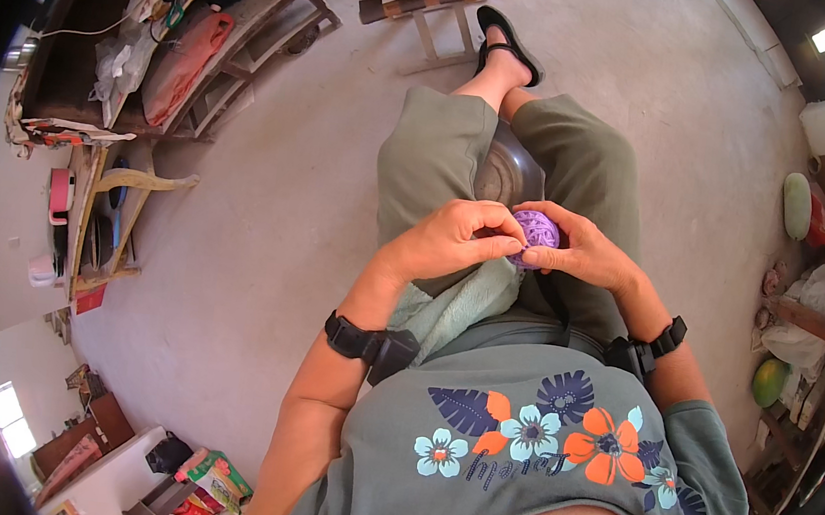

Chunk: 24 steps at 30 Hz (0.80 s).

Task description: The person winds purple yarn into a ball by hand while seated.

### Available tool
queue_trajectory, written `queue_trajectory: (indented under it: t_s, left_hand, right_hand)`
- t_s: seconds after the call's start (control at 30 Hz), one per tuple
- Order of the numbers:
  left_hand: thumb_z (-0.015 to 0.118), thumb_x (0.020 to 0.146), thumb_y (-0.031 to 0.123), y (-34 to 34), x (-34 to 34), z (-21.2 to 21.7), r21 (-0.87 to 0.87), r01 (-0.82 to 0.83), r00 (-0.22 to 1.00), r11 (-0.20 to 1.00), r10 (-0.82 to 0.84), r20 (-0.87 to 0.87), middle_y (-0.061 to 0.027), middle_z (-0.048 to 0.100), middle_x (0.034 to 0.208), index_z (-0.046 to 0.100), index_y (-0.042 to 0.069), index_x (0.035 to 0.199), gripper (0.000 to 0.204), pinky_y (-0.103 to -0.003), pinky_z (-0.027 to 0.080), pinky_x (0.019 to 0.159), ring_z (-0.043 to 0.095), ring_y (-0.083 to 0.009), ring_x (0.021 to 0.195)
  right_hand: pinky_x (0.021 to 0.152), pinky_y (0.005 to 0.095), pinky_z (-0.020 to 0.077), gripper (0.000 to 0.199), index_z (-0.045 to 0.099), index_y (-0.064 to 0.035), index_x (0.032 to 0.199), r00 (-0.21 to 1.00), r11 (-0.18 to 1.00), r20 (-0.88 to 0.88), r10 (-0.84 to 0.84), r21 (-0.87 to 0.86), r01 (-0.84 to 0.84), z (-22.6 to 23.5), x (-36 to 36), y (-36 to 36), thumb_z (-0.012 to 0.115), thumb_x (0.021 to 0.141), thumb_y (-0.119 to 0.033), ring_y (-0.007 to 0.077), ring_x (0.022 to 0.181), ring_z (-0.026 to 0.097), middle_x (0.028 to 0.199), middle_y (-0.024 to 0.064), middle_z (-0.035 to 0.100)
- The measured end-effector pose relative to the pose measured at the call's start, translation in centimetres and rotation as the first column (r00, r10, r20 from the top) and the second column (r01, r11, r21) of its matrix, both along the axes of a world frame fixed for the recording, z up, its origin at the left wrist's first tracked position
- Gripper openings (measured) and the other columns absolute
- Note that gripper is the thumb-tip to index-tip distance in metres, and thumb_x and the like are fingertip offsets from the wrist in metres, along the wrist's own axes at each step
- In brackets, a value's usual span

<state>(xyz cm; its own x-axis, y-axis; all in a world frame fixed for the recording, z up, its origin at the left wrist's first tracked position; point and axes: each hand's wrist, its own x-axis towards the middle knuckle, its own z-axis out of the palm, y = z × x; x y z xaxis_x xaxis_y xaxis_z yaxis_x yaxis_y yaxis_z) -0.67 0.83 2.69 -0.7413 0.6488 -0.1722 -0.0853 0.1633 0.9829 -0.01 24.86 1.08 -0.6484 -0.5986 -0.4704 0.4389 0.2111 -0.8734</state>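
Note:
A small ball of purple yarn [542, 230] is held in front of my lap. My right hand [589, 251] curls around its right side, with the thumb across the lower front. My left hand [460, 234] is closed in a pinch against the ball's left side. Whatever lies between those fingertips is too small to make out. Below my hands, a pale green cloth [473, 304] lies bunched over my lap. A dark, round, shiny bowl-like thing [507, 172] shows between my knees, partly hidden by my legs and hands.
Ahead stands a low stool [436, 34] bearing a clear plastic bag. A wooden shelf unit [243, 49] with bags and scissors is at the far left, a small wooden stand [139, 179] below it. Along the right wall are a pale green melon [796, 205], plastic bags and a wooden rack.

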Motion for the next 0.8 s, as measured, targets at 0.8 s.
queue_trajectory:
  t_s: [0.8]
  left_hand:
    - [0.068, 0.093, 0.011, 0.1, 1.7, -1.4, 0.181, -0.176, 0.935, 0.968, 0.107, 0.337, -0.004, 0.07, 0.091, 0.072, 0.0, 0.105, 0.016, -0.024, 0.05, 0.071, 0.062, -0.008, 0.081]
  right_hand:
    - [0.084, 0.0362, 0.0572, 0.069, 0.042, -0.0011, 0.137, 0.878, 0.709, 0.141, -0.458, -0.538, 0.456, 5.6, -2.0, 0.4, 0.073, 0.085, -0.032, 0.0269, 0.107, 0.067, 0.123, 0.0181, 0.062]
